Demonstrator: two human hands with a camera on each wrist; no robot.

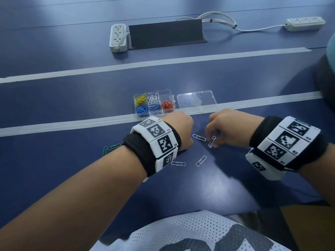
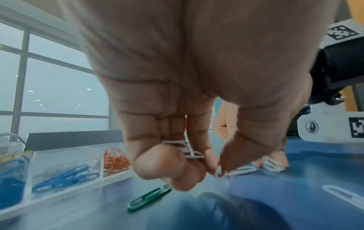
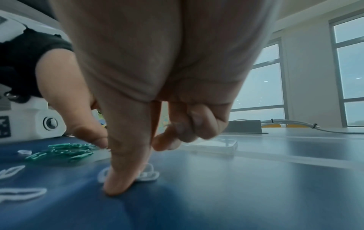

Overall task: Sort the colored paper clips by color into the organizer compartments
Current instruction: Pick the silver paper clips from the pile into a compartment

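Organizer (image 1: 154,104) holds yellow, blue, red, white clips; near it, both hands pinch white clips (image 1: 212,141); green clips (image 1: 110,148) remain on bench

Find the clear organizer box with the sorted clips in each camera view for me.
Head: organizer at centre, just beyond the left hand.
Left wrist: lower left, its near wall at the table edge of the picture.
Right wrist: not visible; only its detached clear lid shows.
Shared landmark: green paper clips.
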